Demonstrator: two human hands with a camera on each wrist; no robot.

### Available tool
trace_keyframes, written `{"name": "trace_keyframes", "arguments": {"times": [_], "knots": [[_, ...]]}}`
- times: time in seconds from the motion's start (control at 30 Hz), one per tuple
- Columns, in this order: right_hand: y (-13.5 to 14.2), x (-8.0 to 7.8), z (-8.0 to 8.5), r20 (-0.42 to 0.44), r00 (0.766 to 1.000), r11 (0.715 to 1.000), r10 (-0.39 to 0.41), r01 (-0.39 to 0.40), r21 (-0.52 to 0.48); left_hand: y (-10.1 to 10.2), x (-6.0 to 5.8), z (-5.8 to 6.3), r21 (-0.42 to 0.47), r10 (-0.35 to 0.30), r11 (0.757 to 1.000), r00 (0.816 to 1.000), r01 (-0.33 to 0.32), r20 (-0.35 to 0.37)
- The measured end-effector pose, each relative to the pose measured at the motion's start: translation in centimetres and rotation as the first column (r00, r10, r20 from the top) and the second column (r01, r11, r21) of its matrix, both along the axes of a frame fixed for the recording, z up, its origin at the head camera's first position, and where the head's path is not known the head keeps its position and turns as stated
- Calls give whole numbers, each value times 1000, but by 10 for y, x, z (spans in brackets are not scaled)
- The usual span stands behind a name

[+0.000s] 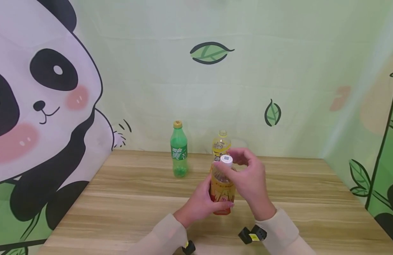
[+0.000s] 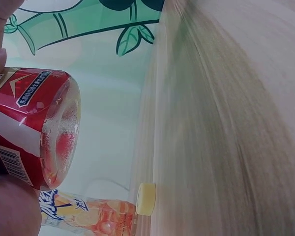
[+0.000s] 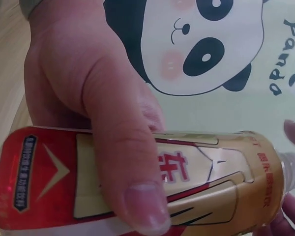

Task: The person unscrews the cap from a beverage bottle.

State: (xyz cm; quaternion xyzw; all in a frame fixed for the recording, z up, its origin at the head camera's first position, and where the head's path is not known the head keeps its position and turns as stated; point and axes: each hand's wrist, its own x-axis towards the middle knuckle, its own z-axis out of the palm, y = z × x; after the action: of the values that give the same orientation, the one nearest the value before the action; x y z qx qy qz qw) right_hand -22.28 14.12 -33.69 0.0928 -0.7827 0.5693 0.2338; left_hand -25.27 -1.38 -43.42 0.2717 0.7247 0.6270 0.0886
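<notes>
Only the left wrist view shows the clear base of the gold-and-red beverage bottle point(image 1: 222, 191) raised above the worktop point(image 1: 136, 198), the barcode point(image 2: 14, 164) on its red label section, and a loose yellow cap point(image 2: 146, 199) resting on the worktop. Only the right wrist view shows the large red characters on the label and the panda lettering point(image 3: 283, 54) on the printed backdrop point(image 1: 151, 88).

The gold-and-red bottle is upright over the middle of the worktop, forward of the back edge. Its label is gold above and red below; its white cap point(image 1: 226, 160) carries a square printed code. The left hand point(image 1: 201, 203) grips the body, fingers wrapped round it and thumb laid across the label. The right hand point(image 1: 252, 173) is at the white cap, thumb on one side and bent fingers on the other; whether they pinch the cap cannot be told.

Bottles: three, all upright. The clear bottle point(image 1: 221, 143), with a yellow label and an uncapped neck, stands behind the held bottle, near the middle of the back edge. The green bottle point(image 1: 179, 148), fitted with a yellow cap, stands left of it, toward the back left corner. Caps: three, two fitted and one loose. Hands: two
</notes>
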Motion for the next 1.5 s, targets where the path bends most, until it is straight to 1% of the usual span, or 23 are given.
{"name": "trace_keyframes", "arguments": {"times": [0.07, 0.13, 0.27, 0.43, 0.73, 1.0, 1.23, 1.4, 1.5], "knots": [[-1, 1, 1, -6, 999, 999, -49, 49, 18, 0, 0, 0, -1, -1, 1000, 1000, 1, -3], [-3, 2, 1, -10, 997, 997, -78, 79, 27, 0, 0, 0, -1, -3, 1000, 1000, 3, -7], [-3, 3, 2, 1, 996, 995, -93, 93, 33, 0, 0, 0, 0, -5, 1000, 1000, 5, -15], [-2, 2, 2, -4, 997, 997, -73, 73, 30, 0, 0, -1, 0, -1, 1000, 1000, 1, -22], [-1, -2, -4, -101, 995, 1000, -21, 22, 11, -1, 1, -2, 14, 10, 1000, 1000, -10, -22], [0, -4, -5, -139, 989, 999, 53, -52, 9, -1, 2, -1, 17, 16, 1000, 1000, -16, -18], [1, -5, -6, -119, 987, 994, 110, -108, 18, -1, 1, -2, 13, 13, 1000, 1000, -13, -17], [2, -5, -7, -114, 987, 993, 113, -111, 27, -2, 1, -2, 8, 15, 1000, 1000, -15, -5], [2, -5, -6, -108, 990, 995, 96, -92, 36, -2, 1, -3, 4, 16, 1000, 1000, -16, 3]]}}
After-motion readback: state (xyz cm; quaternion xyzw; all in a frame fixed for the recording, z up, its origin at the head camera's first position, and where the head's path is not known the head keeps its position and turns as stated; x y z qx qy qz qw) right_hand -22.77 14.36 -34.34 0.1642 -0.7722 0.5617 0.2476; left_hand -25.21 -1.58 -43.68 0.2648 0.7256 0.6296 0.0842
